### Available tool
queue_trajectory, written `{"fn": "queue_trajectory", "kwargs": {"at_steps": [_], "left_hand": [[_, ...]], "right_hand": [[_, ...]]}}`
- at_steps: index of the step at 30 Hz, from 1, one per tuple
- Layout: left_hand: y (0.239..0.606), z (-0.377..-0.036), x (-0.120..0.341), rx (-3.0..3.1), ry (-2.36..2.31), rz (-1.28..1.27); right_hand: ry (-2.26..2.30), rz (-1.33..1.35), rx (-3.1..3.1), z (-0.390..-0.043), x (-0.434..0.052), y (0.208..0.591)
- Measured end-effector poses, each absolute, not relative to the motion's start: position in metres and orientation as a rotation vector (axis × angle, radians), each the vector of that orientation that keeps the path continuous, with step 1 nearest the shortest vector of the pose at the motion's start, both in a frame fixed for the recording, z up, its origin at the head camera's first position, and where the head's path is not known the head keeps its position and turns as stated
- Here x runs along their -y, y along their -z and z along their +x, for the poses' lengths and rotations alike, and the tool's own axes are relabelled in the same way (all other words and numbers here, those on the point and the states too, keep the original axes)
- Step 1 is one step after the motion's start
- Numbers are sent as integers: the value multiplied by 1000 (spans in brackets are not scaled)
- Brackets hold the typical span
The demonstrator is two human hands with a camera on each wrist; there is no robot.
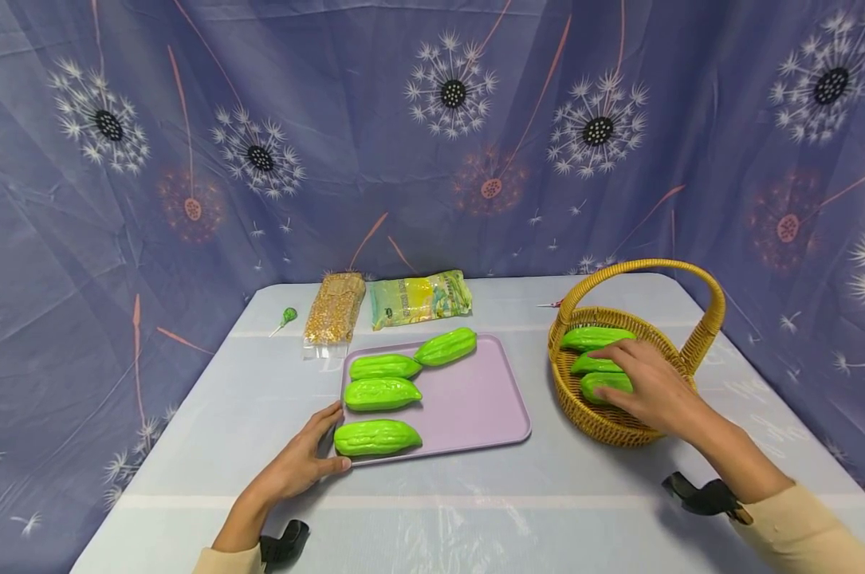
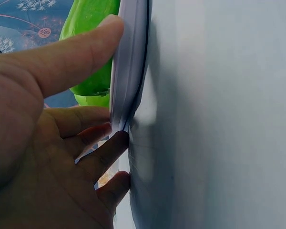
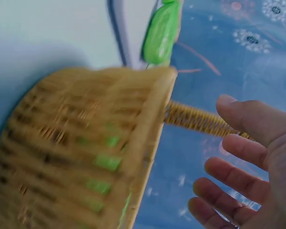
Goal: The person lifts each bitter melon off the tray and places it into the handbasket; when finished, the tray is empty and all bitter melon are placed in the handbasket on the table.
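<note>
A lilac tray (image 1: 475, 399) holds several green bitter gourds; the nearest one (image 1: 378, 437) lies at its front left corner. My left hand (image 1: 328, 442) rests on the table against that corner. Its thumb (image 2: 76, 57) lies over the tray rim (image 2: 128, 62) beside the gourd (image 2: 88, 28), and its fingers touch the edge below. At the right, a woven basket (image 1: 604, 426) with a hoop handle (image 1: 712, 311) holds three more gourds (image 1: 593, 338). My right hand (image 1: 647, 383) hovers over them, and its spread fingers (image 3: 238, 143) hold nothing.
At the back of the table lie a clear bag of corn kernels (image 1: 334, 309), a yellow-green packet (image 1: 420, 298) and a small green lollipop (image 1: 287, 317). A blue dandelion-print cloth (image 1: 432, 119) closes in the back and both sides. Bare pale tabletop (image 1: 547, 494) runs along the front.
</note>
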State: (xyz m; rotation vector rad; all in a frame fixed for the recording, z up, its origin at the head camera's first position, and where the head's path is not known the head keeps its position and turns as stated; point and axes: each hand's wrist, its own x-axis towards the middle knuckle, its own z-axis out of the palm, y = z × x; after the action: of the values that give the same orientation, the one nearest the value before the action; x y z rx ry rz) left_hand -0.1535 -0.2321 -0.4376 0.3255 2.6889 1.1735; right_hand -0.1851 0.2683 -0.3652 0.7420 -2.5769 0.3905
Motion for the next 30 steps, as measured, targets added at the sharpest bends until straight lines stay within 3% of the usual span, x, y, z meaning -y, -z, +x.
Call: {"fn": "queue_trajectory", "kwargs": {"at_steps": [30], "left_hand": [[438, -152, 232, -2700, -1169, 341]], "right_hand": [[-617, 883, 2572, -210, -167, 379]]}}
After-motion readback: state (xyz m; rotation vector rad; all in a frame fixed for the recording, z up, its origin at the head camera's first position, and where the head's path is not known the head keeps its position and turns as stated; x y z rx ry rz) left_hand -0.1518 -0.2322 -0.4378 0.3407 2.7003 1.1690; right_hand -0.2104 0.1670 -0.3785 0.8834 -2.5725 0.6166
